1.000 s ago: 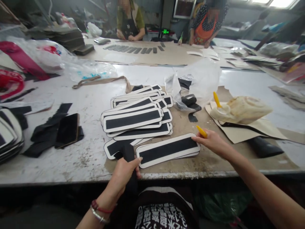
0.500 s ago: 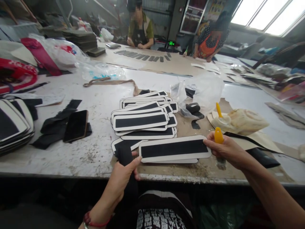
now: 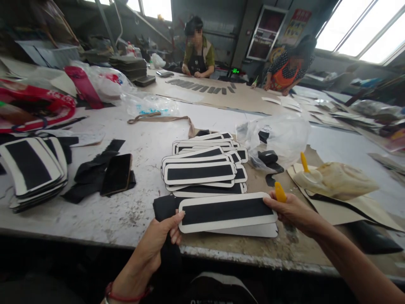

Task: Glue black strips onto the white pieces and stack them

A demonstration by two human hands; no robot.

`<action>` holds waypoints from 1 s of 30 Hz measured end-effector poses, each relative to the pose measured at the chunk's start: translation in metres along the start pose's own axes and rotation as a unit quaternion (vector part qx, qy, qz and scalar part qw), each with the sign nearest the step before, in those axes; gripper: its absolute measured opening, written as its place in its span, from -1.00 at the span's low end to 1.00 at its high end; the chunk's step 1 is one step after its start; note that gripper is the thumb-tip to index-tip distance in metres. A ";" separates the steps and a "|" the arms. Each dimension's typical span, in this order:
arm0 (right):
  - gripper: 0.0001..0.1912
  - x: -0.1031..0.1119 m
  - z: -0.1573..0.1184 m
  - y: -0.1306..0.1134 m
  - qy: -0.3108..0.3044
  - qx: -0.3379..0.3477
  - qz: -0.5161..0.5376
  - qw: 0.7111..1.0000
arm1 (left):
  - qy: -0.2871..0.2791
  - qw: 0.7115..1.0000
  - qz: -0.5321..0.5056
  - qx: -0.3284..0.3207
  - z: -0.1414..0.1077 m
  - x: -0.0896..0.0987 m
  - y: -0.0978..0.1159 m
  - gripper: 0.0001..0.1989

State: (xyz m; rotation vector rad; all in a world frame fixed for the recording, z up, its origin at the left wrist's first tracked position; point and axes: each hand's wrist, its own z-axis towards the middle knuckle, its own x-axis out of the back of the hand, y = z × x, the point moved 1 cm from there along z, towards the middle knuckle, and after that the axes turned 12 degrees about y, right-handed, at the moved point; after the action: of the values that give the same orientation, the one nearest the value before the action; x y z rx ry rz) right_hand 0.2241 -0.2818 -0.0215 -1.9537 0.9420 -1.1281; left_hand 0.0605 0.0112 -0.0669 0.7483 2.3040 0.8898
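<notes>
A long white panel with rounded corners and a black strip along its middle (image 3: 226,210) is stretched between my hands, just above the table's front edge. My left hand (image 3: 160,238) pinches its left end, thumb on top. A black fabric band (image 3: 163,207) passes by the same hand and hangs down below it. My right hand (image 3: 294,211) grips the panel's right end with thumb and fingers and also holds a yellow-handled brush (image 3: 280,192), its bristles pointing down. Another pale panel (image 3: 249,230) shows beneath. Behind lies a heap of similar panels (image 3: 201,172).
A phone (image 3: 116,174) lies on black fabric scraps at left, beside a stack of larger panels (image 3: 30,164). To the right sit a cream-coloured container (image 3: 344,181) with a yellow handle in it and a clear plastic bag (image 3: 284,131). Two people work across the table.
My view has shifted, so the scene sits further right and lower. The held panel now lies nearer me, and my left thumb has moved onto its left end.
</notes>
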 end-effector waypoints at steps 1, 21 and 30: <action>-0.46 -0.002 0.003 -0.003 -0.013 -0.004 0.013 1.000 | 0.000 1.000 -0.019 0.022 0.002 0.000 0.003 -0.53; -0.46 -0.007 0.020 -0.051 0.149 0.238 -0.159 0.946 | 0.026 1.000 0.008 0.009 -0.010 0.002 0.017 -0.59; -0.29 0.006 -0.037 -0.022 0.270 0.183 -0.123 0.937 | 0.052 0.991 0.112 -0.054 0.003 -0.022 -0.025 -0.58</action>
State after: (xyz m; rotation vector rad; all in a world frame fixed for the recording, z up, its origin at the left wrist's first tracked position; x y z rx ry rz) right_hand 0.1981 -0.2828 0.0134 -1.5058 0.6884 -1.8994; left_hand 0.0702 -0.0179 -0.0808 0.9460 2.2700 1.1677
